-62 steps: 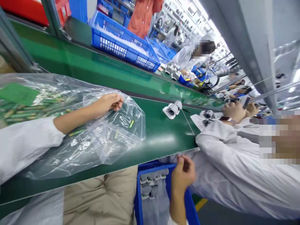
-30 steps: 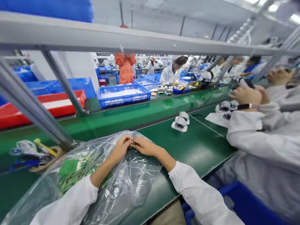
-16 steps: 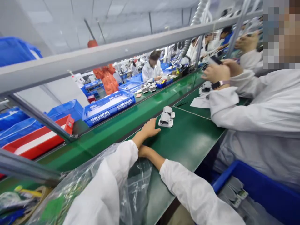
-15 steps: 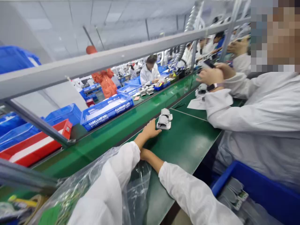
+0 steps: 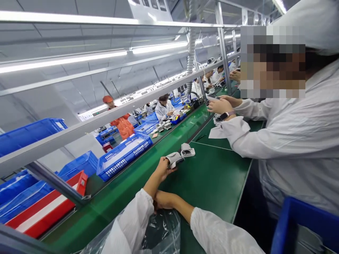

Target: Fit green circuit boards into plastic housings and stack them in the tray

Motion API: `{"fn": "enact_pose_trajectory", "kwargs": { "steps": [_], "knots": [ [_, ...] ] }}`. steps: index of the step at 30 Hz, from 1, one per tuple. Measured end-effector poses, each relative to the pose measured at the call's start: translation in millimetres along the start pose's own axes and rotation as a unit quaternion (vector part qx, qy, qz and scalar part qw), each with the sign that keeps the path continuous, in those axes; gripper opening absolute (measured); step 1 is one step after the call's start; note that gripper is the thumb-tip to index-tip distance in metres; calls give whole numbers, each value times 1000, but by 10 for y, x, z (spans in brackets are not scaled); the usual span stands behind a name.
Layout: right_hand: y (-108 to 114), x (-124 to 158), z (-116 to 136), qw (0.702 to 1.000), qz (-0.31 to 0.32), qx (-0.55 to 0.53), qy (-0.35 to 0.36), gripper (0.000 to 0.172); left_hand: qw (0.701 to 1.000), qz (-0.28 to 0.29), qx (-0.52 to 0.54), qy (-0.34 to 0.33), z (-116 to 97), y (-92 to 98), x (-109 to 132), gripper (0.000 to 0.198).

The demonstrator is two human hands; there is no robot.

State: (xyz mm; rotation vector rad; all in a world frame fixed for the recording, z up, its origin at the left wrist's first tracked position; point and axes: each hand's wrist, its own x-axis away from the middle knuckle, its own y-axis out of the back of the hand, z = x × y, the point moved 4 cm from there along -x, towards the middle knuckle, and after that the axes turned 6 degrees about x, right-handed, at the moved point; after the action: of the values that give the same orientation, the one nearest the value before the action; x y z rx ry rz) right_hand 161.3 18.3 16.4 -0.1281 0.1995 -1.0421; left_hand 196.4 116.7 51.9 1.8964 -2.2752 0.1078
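My left hand [image 5: 162, 169] is closed round the near end of a white-and-grey wrist-cuff device [image 5: 174, 158], which is tilted at the edge of the green work surface [image 5: 209, 173]. A second cuff device [image 5: 187, 150] of the same kind sits just beyond it on the surface. Lower down, my right hand [image 5: 163, 200] is tucked beside and partly behind my left wrist, so its fingers are hidden. A clear plastic bag [image 5: 166, 229] lies directly below it, with dark contents I cannot make out.
A co-worker [image 5: 291, 141] at the right handles a small device over a white sheet [image 5: 217, 132]. A blue bin [image 5: 312, 215] stands low at the right. Beyond the green belt [image 5: 127, 192] are a blue crate [image 5: 124, 155] and a red tray [image 5: 53, 208]. A metal rail [image 5: 106, 120] crosses above.
My left hand has closed on the nearer cuff device and drawn it towards me, apart from the other one. The camera view has tilted upward.
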Motion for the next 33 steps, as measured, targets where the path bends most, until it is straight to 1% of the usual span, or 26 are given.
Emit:
{"fn": "enact_pose_trajectory", "kwargs": {
  "steps": [2, 4, 5, 7, 10, 13, 16, 18, 20, 22, 24, 25, 27, 29, 31, 33],
  "knots": [
    [-53, -44, -119, 996, 63, -27, -58, 8, 990, -6, 137, 8, -63, 271, 114, 31],
    [-70, -45, -203, 988, 108, -57, -97, 11, 967, -22, 252, 25, -95, 563, 240, 29],
    [-68, -37, -230, 984, 124, -69, -108, 13, 958, -25, 284, 35, -92, 702, 305, 31],
    [-51, -22, -260, 982, 137, -78, -108, 18, 943, -11, 328, 59, -40, 948, 433, 35],
    [-21, -9, -290, 983, 129, -87, -100, 19, 921, 8, 380, 85, 151, 1271, 600, 33],
    [-3, 4, -322, 983, 120, -87, -109, 28, 906, -12, 411, 95, 418, 1563, 740, 31],
    [24, 32, -341, 984, 104, -90, -115, 40, 903, -46, 420, 72, 648, 1781, 865, 36],
    [49, 54, -346, 984, 80, -116, -107, 43, 899, -88, 427, 36, 758, 1878, 937, 41],
    [62, 76, -355, 984, 56, -139, -96, 46, 894, -121, 431, 4, 840, 1918, 988, 46],
    [59, 99, -366, 985, 39, -143, -88, 50, 893, -126, 431, -21, 887, 1906, 1011, 49],
    [63, 128, -368, 989, 20, -119, -85, 52, 895, -112, 431, -36, 904, 1869, 1010, 49],
    [77, 150, -358, 992, 8, -96, -83, 50, 893, -105, 435, -39, 906, 1855, 1004, 48],
    [136, 211, -301, 997, -19, -14, -70, 40, 885, -100, 454, -35, 910, 1845, 985, 47],
    [225, 300, -191, 990, -39, 125, -43, 32, 870, -102, 481, -32, 920, 1853, 970, 47],
    [302, 404, -76, 958, -31, 282, -29, 30, 854, -112, 507, -33, 944, 1864, 967, 49],
    [345, 503, -27, 918, 20, 392, -51, 33, 840, -127, 526, -35, 981, 1863, 973, 53]
  ]
}}
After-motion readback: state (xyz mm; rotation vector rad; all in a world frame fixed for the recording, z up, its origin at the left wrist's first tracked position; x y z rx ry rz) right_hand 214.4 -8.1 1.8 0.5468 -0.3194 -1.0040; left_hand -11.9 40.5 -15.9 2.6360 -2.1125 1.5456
